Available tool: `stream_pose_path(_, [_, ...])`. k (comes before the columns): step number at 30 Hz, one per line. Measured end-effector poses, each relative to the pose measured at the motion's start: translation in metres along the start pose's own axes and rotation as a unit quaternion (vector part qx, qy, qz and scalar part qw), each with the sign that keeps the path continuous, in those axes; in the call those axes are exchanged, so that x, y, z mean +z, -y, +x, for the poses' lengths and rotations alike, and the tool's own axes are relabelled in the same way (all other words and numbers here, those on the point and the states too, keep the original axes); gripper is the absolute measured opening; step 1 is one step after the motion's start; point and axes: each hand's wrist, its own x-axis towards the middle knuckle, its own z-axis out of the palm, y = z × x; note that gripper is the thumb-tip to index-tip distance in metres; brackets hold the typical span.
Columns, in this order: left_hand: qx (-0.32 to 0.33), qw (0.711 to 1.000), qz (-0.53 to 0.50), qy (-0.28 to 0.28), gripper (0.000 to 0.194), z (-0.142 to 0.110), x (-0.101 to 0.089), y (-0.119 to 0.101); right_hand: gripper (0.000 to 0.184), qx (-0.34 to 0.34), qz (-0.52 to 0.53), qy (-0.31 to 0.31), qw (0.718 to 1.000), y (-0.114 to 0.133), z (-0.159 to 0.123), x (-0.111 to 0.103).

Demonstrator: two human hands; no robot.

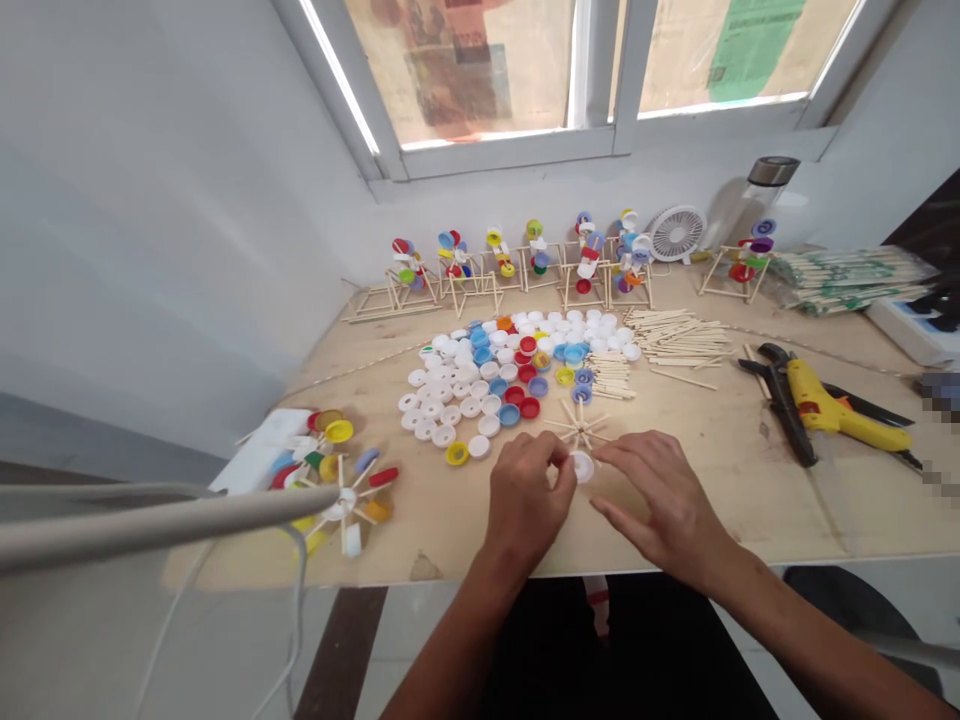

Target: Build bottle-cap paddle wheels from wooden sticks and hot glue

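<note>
My left hand (pixel 529 490) pinches the edge of a white bottle cap (pixel 583 467) between thumb and curled fingers, close above the table. My right hand (pixel 664 500) is open on the cap's other side, thumb and fingers apart, its fingertips near the cap. Just beyond the cap lies a spoked star of thin wooden sticks (pixel 581 432). Whether the cap touches the star, I cannot tell. A spread of loose bottle caps (pixel 469 385), mostly white with some red, blue and yellow, covers the table ahead of my hands.
Wooden sticks (pixel 679 338) lie beyond the caps. A yellow glue gun (pixel 844 405) rests at the right. Stick frames with cap wheels (pixel 589 265) line the wall beside a small white fan (pixel 677 235). Left, a grey pole (pixel 172 525) crosses before finished cap wheels (pixel 375 510).
</note>
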Motion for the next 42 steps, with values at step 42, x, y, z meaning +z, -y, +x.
stream_pose_path(42, [0.05, 0.992, 0.108, -0.035, 0.014, -0.003, 0.034, 0.028, 0.023, 0.044, -0.059, 0.042, 0.996, -0.045, 0.037, 0.03])
